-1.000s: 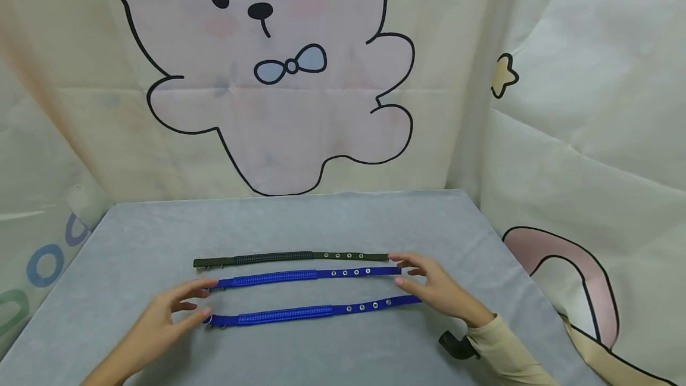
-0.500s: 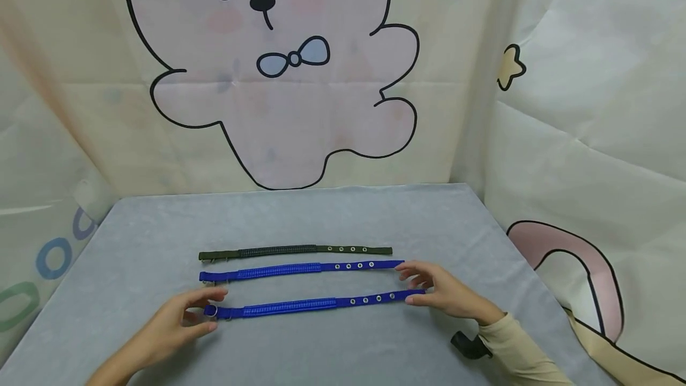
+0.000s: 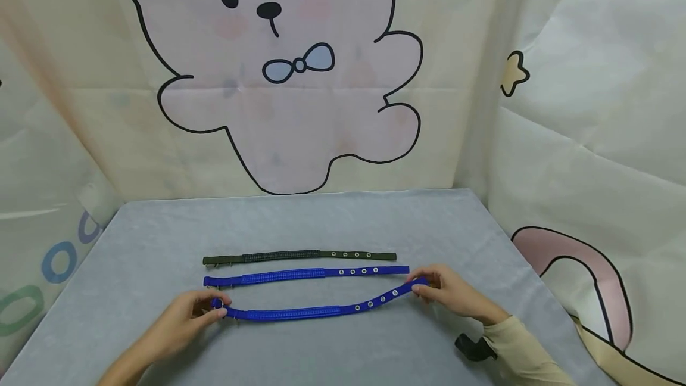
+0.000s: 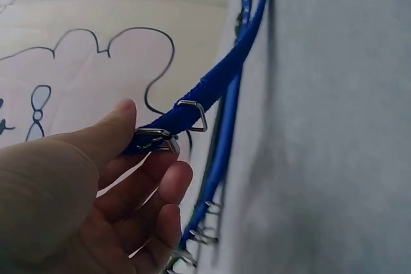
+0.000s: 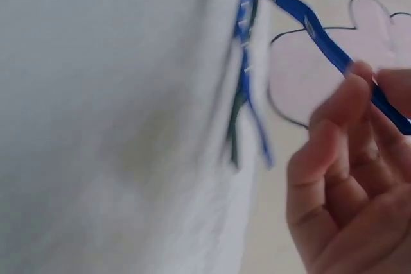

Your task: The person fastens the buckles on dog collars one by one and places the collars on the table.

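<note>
The nearest blue pet collar (image 3: pixel 295 314) has both ends raised, its padded middle sagging low over the table. At its buckle end, my left hand (image 3: pixel 179 323) pinches the strap between thumb and fingers; the metal buckle (image 4: pixel 154 134) and D-ring (image 4: pixel 194 113) show in the left wrist view. My right hand (image 3: pixel 455 293) pinches the eyelet end, which bends upward. Just behind, a second blue collar (image 3: pixel 284 276) lies straight on the table. Farthest back is a dark green collar (image 3: pixel 281 255), parallel to it.
A grey cloth covers the table (image 3: pixel 300 356). Behind it hangs a curtain (image 3: pixel 348 130) with a cartoon bear, and more curtain stands at both sides. A black device (image 3: pixel 474 347) sits at the right wrist, by the beige sleeve (image 3: pixel 522 350).
Both hands have come down to the nearest blue collar and taken its ends, lifting them off the table. The other blue collar and the green one lie as before.
</note>
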Demonstrator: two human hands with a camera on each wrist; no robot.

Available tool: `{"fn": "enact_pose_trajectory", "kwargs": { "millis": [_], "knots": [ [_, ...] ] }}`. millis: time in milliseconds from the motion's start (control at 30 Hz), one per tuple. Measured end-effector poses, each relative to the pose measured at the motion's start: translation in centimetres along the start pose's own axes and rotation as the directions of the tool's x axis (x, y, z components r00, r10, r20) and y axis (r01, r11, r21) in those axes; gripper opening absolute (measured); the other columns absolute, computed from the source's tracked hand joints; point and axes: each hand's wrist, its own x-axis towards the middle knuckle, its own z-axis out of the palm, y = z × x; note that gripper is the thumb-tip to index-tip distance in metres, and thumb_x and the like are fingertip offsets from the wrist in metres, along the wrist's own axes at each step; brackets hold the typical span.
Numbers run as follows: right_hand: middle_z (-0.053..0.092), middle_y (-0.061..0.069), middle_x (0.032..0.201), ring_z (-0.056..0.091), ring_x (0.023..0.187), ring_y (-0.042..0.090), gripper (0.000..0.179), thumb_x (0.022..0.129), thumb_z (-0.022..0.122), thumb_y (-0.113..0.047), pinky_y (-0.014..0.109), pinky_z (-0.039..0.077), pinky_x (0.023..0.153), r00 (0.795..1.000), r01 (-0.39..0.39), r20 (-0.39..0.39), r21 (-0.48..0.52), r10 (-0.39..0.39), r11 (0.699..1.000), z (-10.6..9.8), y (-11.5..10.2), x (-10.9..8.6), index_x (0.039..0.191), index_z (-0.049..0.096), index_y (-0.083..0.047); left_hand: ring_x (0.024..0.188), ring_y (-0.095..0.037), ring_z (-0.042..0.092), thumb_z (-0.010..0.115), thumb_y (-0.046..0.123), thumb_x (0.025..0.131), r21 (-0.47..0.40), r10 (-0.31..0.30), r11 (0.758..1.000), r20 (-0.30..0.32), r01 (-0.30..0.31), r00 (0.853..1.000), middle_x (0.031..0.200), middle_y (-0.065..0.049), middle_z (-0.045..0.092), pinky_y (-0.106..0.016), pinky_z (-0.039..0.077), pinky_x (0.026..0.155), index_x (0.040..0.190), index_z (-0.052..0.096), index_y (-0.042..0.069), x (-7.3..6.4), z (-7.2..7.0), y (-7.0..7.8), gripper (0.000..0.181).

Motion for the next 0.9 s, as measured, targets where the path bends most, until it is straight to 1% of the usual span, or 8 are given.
{"fn": "enact_pose_trajectory", "kwargs": {
  "millis": [67,167,267,400,567,667,733,900],
  "knots": [
    [0.063,0.019,0.084,0.057,0.067,0.007,0.025,0.104,0.055,-0.01,0.032,0.054,0.062,0.998,0.02,-0.054,0.018,-0.018,1.0,0.0,-0.7,0.7,0.118,0.064,0.008,0.076,-0.002,0.061,0.065,0.019,0.099,-0.004,0.009,1.0,-0.026,-0.009,1.0,0.098,-0.006,0.071,-0.025,0.052,0.064,0.108,0.07,0.001,0.5,-0.1,0.9,0.021],
    [0.061,0.01,0.08,0.058,0.069,0.009,0.025,0.105,0.055,-0.014,0.033,0.053,0.065,0.993,0.044,-0.107,0.022,-0.041,0.999,0.1,-2.1,2.1,0.119,0.066,0.004,0.075,-0.006,0.06,0.064,0.021,0.1,-0.021,0.03,0.999,-0.025,-0.031,0.999,0.094,-0.003,0.069,-0.025,0.051,0.064,0.107,0.069,0.002,1.4,-0.2,2.3,0.02],
    [0.066,0.005,0.089,0.061,0.075,0.01,0.022,0.104,0.057,-0.015,0.03,0.055,0.07,0.991,0.056,-0.121,0.037,-0.051,0.998,0.6,-3.6,3.6,0.118,0.067,-0.001,0.075,-0.009,0.061,0.064,0.02,0.1,-0.049,0.068,0.996,-0.013,-0.068,0.998,0.093,-0.003,0.068,-0.025,0.051,0.064,0.107,0.069,0.002,2.2,-0.3,3.6,0.02],
    [0.069,0.02,0.108,0.068,0.085,0.01,0.023,0.103,0.059,-0.011,0.029,0.059,0.079,0.987,0.113,-0.124,0.071,-0.103,0.991,1.3,-5.9,5.8,0.12,0.065,0.003,0.075,-0.009,0.061,0.064,0.022,0.1,-0.032,0.121,0.992,0.018,-0.12,0.993,0.092,-0.005,0.069,-0.025,0.051,0.064,0.105,0.071,0.007,3.9,-1.1,5.7,0.017],
    [0.068,0.026,0.117,0.07,0.094,0.016,0.024,0.102,0.06,-0.007,0.028,0.059,0.084,0.968,0.194,-0.165,0.013,-0.19,0.981,1.9,-8.5,9.0,0.12,0.066,0.006,0.081,-0.009,0.062,0.061,0.03,0.102,0.093,0.108,0.989,0.091,-0.116,0.99,0.103,-0.007,0.073,-0.026,0.052,0.066,0.111,0.074,0.012,5.8,-2.8,8.4,0.024],
    [0.07,0.022,0.115,0.068,0.091,0.014,0.022,0.101,0.061,-0.008,0.027,0.057,0.082,0.955,0.223,-0.192,-0.045,-0.227,0.974,2.3,-9.0,10.3,0.119,0.068,0.003,0.082,-0.009,0.062,0.057,0.032,0.104,0.171,0.092,0.98,0.046,-0.099,0.995,0.106,-0.004,0.072,-0.025,0.052,0.068,0.117,0.072,0.012,6.4,-3.0,9.2,0.028],
    [0.07,0.02,0.111,0.065,0.086,0.011,0.021,0.099,0.064,-0.007,0.025,0.056,0.079,0.953,0.224,-0.198,-0.041,-0.228,0.974,2.5,-9.1,10.8,0.117,0.069,0.002,0.077,-0.01,0.06,0.055,0.032,0.105,0.196,0.074,0.978,0.005,-0.073,0.997,0.098,-0.001,0.071,-0.026,0.051,0.066,0.116,0.07,0.012,6.7,-2.8,9.6,0.027],
    [0.067,0.02,0.108,0.063,0.079,0.008,0.017,0.097,0.065,-0.005,0.028,0.055,0.077,0.965,0.207,-0.169,0.013,-0.202,0.978,2.8,-8.8,11.4,0.113,0.068,0.001,0.066,-0.013,0.056,0.052,0.025,0.107,0.158,0.047,0.987,-0.069,-0.036,0.996,0.086,-0.001,0.066,-0.027,0.048,0.059,0.116,0.066,0.009,7.2,-2.3,9.6,0.023]
  ]
}}
